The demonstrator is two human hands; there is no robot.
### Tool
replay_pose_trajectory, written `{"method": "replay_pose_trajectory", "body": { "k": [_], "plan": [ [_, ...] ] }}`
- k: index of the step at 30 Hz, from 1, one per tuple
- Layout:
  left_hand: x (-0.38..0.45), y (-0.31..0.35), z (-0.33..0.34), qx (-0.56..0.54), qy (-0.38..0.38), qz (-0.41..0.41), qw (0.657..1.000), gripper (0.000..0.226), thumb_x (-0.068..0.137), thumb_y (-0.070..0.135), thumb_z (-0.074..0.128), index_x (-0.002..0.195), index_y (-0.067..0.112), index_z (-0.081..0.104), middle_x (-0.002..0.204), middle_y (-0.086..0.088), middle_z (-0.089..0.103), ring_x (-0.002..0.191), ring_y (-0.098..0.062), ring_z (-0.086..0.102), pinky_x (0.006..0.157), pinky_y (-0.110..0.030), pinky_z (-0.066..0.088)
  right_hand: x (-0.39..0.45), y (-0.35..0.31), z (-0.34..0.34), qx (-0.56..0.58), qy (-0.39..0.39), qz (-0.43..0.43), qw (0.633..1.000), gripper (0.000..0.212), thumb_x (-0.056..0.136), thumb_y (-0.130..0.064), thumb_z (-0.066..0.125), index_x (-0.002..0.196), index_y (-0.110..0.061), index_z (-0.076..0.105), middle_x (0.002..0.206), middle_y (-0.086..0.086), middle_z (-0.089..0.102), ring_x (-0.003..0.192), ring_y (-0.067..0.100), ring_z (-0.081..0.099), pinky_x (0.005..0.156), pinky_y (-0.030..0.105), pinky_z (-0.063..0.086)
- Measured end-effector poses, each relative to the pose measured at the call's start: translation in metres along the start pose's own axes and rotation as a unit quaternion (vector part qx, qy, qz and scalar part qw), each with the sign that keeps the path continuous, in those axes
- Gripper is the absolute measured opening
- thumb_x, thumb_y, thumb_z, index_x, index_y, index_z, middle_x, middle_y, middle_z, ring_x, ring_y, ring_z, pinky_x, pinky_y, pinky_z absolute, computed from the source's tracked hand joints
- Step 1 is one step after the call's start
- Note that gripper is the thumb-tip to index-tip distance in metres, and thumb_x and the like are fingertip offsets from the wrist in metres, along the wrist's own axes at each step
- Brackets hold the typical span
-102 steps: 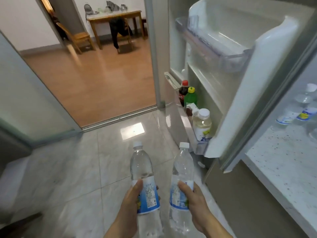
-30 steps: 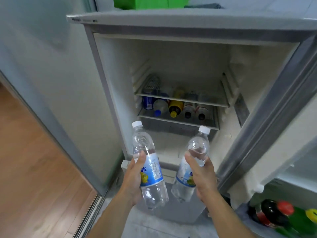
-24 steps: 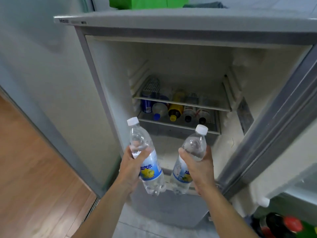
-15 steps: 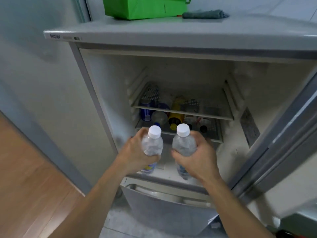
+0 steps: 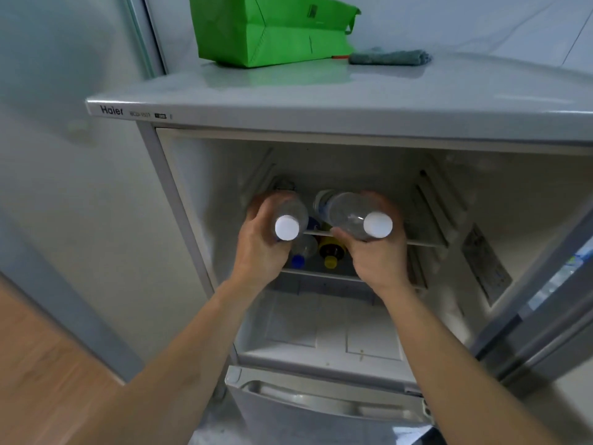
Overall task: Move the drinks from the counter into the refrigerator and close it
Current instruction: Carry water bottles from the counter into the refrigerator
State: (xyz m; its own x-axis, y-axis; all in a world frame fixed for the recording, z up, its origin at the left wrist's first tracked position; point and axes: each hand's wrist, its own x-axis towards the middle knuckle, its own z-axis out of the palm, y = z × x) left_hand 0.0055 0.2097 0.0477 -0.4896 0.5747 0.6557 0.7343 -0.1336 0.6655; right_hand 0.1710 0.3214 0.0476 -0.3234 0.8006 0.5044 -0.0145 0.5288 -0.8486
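— Hands first: what has each one got?

— Left hand (image 5: pixel 261 248) is wrapped around a clear water bottle (image 5: pixel 290 213), fingers curled over its body, the white cap (image 5: pixel 286 228) pointing back at the camera. Right hand (image 5: pixel 377 255) grips a second clear bottle (image 5: pixel 348 215) the same way, with its white cap (image 5: pixel 377 224) towards the camera too.

— And where are they, taking the refrigerator as the landmark, biggest things first?

— Start with the refrigerator (image 5: pixel 321 120) itself: its upper compartment stands open, and both forearms reach into it. On top of the refrigerator sits a green bag (image 5: pixel 269 30), with a folded grey-blue cloth (image 5: pixel 390 56) just beside it on the right. Inside, both bottles lie roughly level with their bases pushed inward, at the height of the upper wire shelf (image 5: pixel 423 242); whether they rest on it I cannot tell, as the hands cover the contact.

— Anything under that shelf?

— Yes, on the lower shelf (image 5: pixel 321 275) between the two hands lie a bottle with a blue cap (image 5: pixel 297 261) and a dark bottle with a yellow cap (image 5: pixel 330 261), caps facing outward. Below the open compartment is the closed lower door's handle recess (image 5: pixel 321 401).
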Motion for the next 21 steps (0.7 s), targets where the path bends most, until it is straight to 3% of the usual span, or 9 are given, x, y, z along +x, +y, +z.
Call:
{"method": "replay_pose_trajectory", "body": {
  "k": [2,4,6,8,11,14,17,21],
  "plan": [
    [0.006,-0.01,0.004,-0.009,-0.001,-0.023,1.0,0.068,0.068,0.003,0.083,0.118,0.041,0.055,0.11,0.037,0.049,0.102,0.01,0.054,0.078,0.001,0.041,0.006,0.006,0.007,-0.014,0.001,-0.001,1.0,0.07,0.065,-0.026,0.092,0.125,-0.018,0.057,0.125,0.006,0.06,0.116,0.019,0.059,0.102,0.036,0.051],
    [0.011,-0.014,0.005,0.003,0.003,-0.037,0.999,0.065,0.071,0.009,0.083,0.118,0.043,0.053,0.113,0.034,0.049,0.1,0.013,0.052,0.081,-0.005,0.044,0.011,0.01,0.012,-0.021,0.008,-0.008,1.0,0.062,0.065,-0.03,0.091,0.116,-0.037,0.058,0.116,-0.007,0.064,0.11,0.011,0.061,0.094,0.023,0.051],
    [0.022,-0.016,0.006,0.014,0.001,-0.07,0.997,0.065,0.075,0.017,0.082,0.118,0.05,0.046,0.119,0.022,0.052,0.103,0.001,0.054,0.082,-0.019,0.049,0.018,0.008,0.017,-0.03,0.008,-0.014,0.999,0.056,0.065,-0.034,0.09,0.103,-0.057,0.055,0.102,-0.029,0.064,0.1,-0.005,0.062,0.082,0.009,0.048],
    [0.038,-0.015,0.007,0.006,-0.003,-0.097,0.995,0.067,0.077,0.023,0.08,0.121,0.053,0.039,0.117,0.016,0.056,0.102,-0.006,0.057,0.078,-0.021,0.048,0.029,0.003,0.023,-0.041,0.008,0.005,0.999,0.056,0.064,-0.042,0.087,0.098,-0.067,0.05,0.098,-0.042,0.06,0.094,-0.016,0.058,0.076,0.004,0.045],
    [0.069,-0.019,0.009,-0.007,0.001,-0.118,0.993,0.075,0.078,0.025,0.078,0.13,0.044,0.028,0.117,0.012,0.059,0.099,-0.011,0.061,0.075,-0.029,0.053,0.061,0.001,0.034,-0.041,0.002,0.028,0.999,0.05,0.063,-0.052,0.082,0.098,-0.061,0.048,0.099,-0.031,0.063,0.094,-0.012,0.059,0.078,0.016,0.049],
    [0.095,-0.03,0.017,-0.011,0.032,-0.119,0.992,0.077,0.075,0.024,0.08,0.136,0.026,0.032,0.125,0.006,0.058,0.104,-0.011,0.06,0.079,-0.027,0.051,0.097,0.005,0.044,-0.02,0.0,0.046,0.999,0.058,0.069,-0.041,0.084,0.118,-0.036,0.052,0.108,-0.018,0.059,0.104,0.007,0.061,0.084,0.03,0.055],
    [0.114,-0.044,0.028,-0.021,0.056,-0.121,0.991,0.08,0.074,0.023,0.082,0.139,0.016,0.036,0.12,0.008,0.054,0.104,-0.006,0.053,0.077,-0.011,0.041,0.119,0.011,0.054,-0.017,0.007,0.069,0.997,0.075,0.07,-0.044,0.084,0.133,-0.028,0.046,0.109,-0.019,0.05,0.103,0.006,0.054,0.081,0.026,0.051],
    [0.12,-0.065,0.041,0.014,0.005,-0.175,0.984,0.073,0.076,0.013,0.078,0.138,0.014,0.038,0.12,0.001,0.059,0.102,-0.013,0.059,0.07,-0.012,0.046,0.126,0.037,0.063,-0.023,-0.083,0.132,0.987,0.072,0.072,-0.034,0.086,0.13,-0.024,0.046,0.118,-0.009,0.059,0.108,0.014,0.061,0.082,0.027,0.053]
  ]
}}
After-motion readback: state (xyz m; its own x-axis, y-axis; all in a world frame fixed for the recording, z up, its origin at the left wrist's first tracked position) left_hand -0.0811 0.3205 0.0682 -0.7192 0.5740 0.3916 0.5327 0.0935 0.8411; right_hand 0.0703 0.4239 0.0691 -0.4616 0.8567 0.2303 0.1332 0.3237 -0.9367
